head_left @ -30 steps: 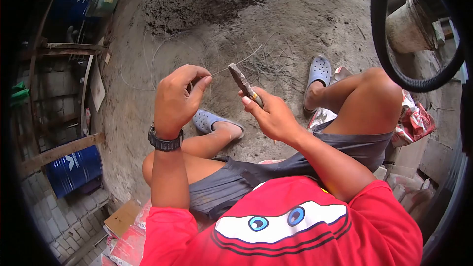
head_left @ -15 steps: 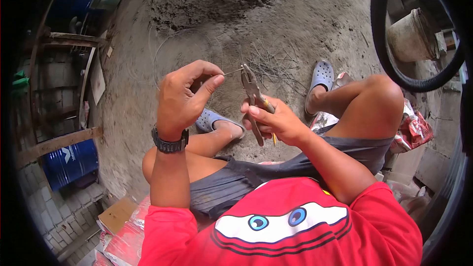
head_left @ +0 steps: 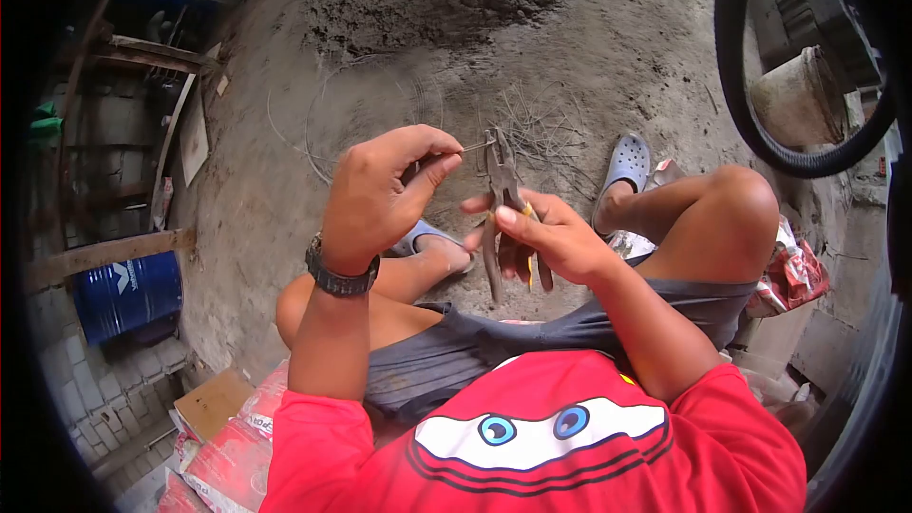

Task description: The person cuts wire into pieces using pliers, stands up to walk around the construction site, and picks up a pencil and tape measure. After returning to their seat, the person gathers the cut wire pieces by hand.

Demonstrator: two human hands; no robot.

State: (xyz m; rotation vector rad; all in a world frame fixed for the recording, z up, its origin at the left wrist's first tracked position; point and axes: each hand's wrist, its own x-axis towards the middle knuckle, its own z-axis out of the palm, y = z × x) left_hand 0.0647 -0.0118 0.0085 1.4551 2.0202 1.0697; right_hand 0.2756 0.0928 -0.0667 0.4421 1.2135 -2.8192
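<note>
My left hand [head_left: 380, 190], with a black watch on its wrist, pinches a thin wire [head_left: 476, 146] between thumb and forefinger. The wire's tip runs rightward to the jaws of a pair of pliers [head_left: 504, 176]. Those pliers point up and away from me, their handles spread and jaws slightly parted. Wrapped around the handles, which show bits of yellow, is my right hand [head_left: 562, 239]. Both hands are raised above my lap, close to each other. Beyond them, a loose heap of cut wires [head_left: 543, 125] lies on the ground.
A wire loop [head_left: 309, 123] lies on the dirt floor, with a dark pile of earth or mortar [head_left: 427, 0] farther off. Blue drums [head_left: 128, 296] and wooden boards line the left. A dirty bucket [head_left: 801, 100] stands right, behind a black hanging loop [head_left: 733, 47]. Red-and-white bags [head_left: 228, 465] lie lower left.
Both hands have shifted slightly right and the pliers have turned more upright. Their handles have spread apart and the jaws have parted at the wire's tip.
</note>
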